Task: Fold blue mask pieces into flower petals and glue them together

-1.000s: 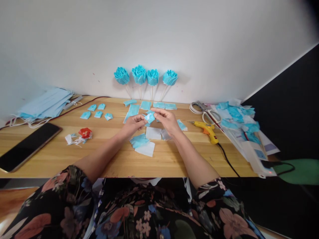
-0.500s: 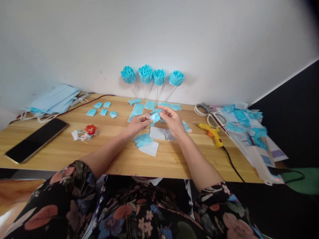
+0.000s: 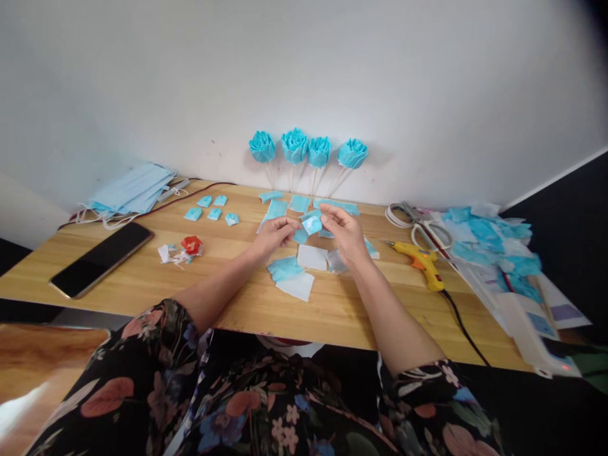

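A small folded blue fabric piece point(image 3: 312, 223) with a whitish patch is pinched between the thumb and fingers of my right hand point(image 3: 346, 233). My left hand point(image 3: 278, 235) is closed, its fingertips just left of that piece; whether anything is in them I cannot make out. Beneath and around both hands lie flat blue cut pieces point(image 3: 300, 203), white cut pieces point(image 3: 312, 257) and an overlapping blue-and-white pair point(image 3: 285, 269). Several small folded blue petals point(image 3: 215, 214) lie to the left of my left hand.
Several blue fabric flowers point(image 3: 294, 147) on sticks lean against the wall. A yellow glue gun point(image 3: 420, 263), scissors point(image 3: 432, 235), white tape point(image 3: 398, 216), and blue scraps point(image 3: 491, 229) are at right. Masks point(image 3: 133, 190), a phone point(image 3: 102, 259) and a red crumpled scrap point(image 3: 192, 245) are at left.
The view has shifted, so the table appears farther right. My left fingertips have come away from the folded piece, which stays in my right hand and now looks more tilted.
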The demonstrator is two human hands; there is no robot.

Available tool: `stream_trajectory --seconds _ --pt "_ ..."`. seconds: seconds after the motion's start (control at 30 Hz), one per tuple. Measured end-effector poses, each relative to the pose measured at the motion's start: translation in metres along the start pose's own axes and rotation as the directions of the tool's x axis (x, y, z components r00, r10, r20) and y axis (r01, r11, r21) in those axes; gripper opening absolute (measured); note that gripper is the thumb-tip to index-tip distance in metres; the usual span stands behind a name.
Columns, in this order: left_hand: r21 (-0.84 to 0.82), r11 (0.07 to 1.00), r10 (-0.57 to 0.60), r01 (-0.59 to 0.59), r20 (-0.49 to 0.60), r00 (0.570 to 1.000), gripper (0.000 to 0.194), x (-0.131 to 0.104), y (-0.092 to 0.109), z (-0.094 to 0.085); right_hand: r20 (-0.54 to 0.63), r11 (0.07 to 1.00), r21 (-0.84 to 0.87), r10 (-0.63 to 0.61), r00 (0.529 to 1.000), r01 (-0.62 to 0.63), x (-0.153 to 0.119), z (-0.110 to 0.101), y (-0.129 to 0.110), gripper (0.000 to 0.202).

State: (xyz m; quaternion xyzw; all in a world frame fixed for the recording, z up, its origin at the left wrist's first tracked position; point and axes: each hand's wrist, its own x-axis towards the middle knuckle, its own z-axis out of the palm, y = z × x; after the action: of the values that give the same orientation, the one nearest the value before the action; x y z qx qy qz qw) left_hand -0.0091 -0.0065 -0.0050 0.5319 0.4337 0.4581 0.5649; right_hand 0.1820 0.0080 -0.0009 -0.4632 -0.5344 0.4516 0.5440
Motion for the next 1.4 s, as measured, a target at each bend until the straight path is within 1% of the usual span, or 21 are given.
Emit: stream_trajectory --seconds 0.2,0.3,0.4,0.5,0.67,0.77,0.83,0.87,0.93,1.0,1.03,1.07,1.1,1.13,1.2,1.23,1.3,1.37,1.4 --pt "0.040 0.999 0.000 0.001 -0.018 1.000 0.029 0.001 0.002 0.000 -0.051 0.999 -0.015 -0.030 0.998 0.029 0.001 0.000 -0.002 0.047" --pt "0.066 0.998 0.021 -0.019 -0.024 1.000 0.032 0.001 0.002 0.000 -0.086 0.999 -0.012 -0.050 0.995 0.049 0.000 0.000 -0.004 0.048" --pt "0.076 0.996 0.043 -0.041 -0.025 0.999 0.035 0.002 0.001 -0.001 -0.110 0.999 0.005 -0.045 0.993 0.046 0.000 0.001 -0.006 0.050" --pt "0.089 0.995 0.053 -0.051 -0.022 0.998 0.033 0.003 0.001 -0.002 -0.133 0.999 0.014 -0.037 0.990 0.039 0.001 0.002 -0.006 0.054" --pt "0.113 0.988 0.108 -0.102 -0.046 0.993 0.034 0.004 0.000 -0.003 -0.148 1.000 -0.010 -0.029 0.989 0.028 0.002 0.001 -0.002 0.051" --pt "0.114 0.985 0.138 -0.128 -0.083 0.987 0.034 0.003 0.007 -0.005 -0.169 1.000 0.011 -0.023 0.985 0.025 0.002 0.000 0.001 0.050" --pt "0.126 0.981 0.164 -0.150 -0.113 0.980 0.034 0.001 0.022 -0.011 -0.162 1.000 0.013 -0.016 0.987 0.018 0.005 0.000 0.000 0.050" --pt "0.152 0.973 0.193 -0.173 -0.127 0.973 0.034 0.000 0.033 -0.016 -0.143 1.000 0.004 -0.012 0.990 0.013 0.007 0.001 -0.001 0.049" --pt "0.274 0.930 0.287 -0.245 -0.121 0.950 0.034 -0.002 0.060 -0.033 -0.067 0.999 -0.046 -0.013 0.998 0.010 0.014 0.006 -0.007 0.046" --pt "0.448 0.838 0.388 -0.311 -0.088 0.918 0.031 -0.002 0.090 -0.056 0.045 0.992 -0.120 -0.033 0.998 0.038 0.025 0.016 -0.015 0.040" --pt "0.524 0.793 0.411 -0.310 -0.085 0.908 0.031 0.000 0.103 -0.070 0.101 0.987 -0.150 -0.049 0.994 0.064 0.032 0.023 -0.019 0.037" --pt "0.589 0.757 0.415 -0.283 -0.100 0.904 0.031 0.002 0.113 -0.085 0.156 0.982 -0.163 -0.067 0.985 0.093 0.039 0.033 -0.023 0.035" --pt "0.650 0.722 0.407 -0.239 -0.120 0.905 0.031 0.006 0.120 -0.100 0.206 0.977 -0.168 -0.094 0.974 0.130 0.047 0.043 -0.026 0.033" --pt "0.709 0.680 0.384 -0.188 -0.125 0.915 0.031 0.010 0.123 -0.116 0.255 0.972 -0.170 -0.113 0.960 0.160 0.056 0.055 -0.027 0.032" --pt "0.813 0.577 0.306 -0.080 -0.124 0.944 0.029 0.020 0.119 -0.148 0.335 0.962 -0.184 -0.133 0.933 0.203 0.072 0.083 -0.026 0.030" --pt "0.861 0.508 0.253 -0.029 -0.117 0.960 0.028 0.025 0.112 -0.163 0.365 0.952 -0.210 -0.134 0.921 0.222 0.080 0.098 -0.023 0.030" --pt "0.935 0.353 0.145 0.031 -0.087 0.986 0.030 0.034 0.094 -0.190 0.422 0.914 -0.301 -0.129 0.897 0.273 0.096 0.126 -0.015 0.030" --pt "0.983 0.171 0.014 0.062 -0.066 0.998 0.038 0.039 0.075 -0.212 0.475 0.826 -0.442 -0.117 0.872 0.351 0.109 0.152 -0.005 0.031" --pt "0.993 0.106 -0.047 0.057 -0.052 0.998 0.041 0.040 0.067 -0.219 0.502 0.768 -0.506 -0.106 0.858 0.392 0.115 0.162 0.000 0.031"
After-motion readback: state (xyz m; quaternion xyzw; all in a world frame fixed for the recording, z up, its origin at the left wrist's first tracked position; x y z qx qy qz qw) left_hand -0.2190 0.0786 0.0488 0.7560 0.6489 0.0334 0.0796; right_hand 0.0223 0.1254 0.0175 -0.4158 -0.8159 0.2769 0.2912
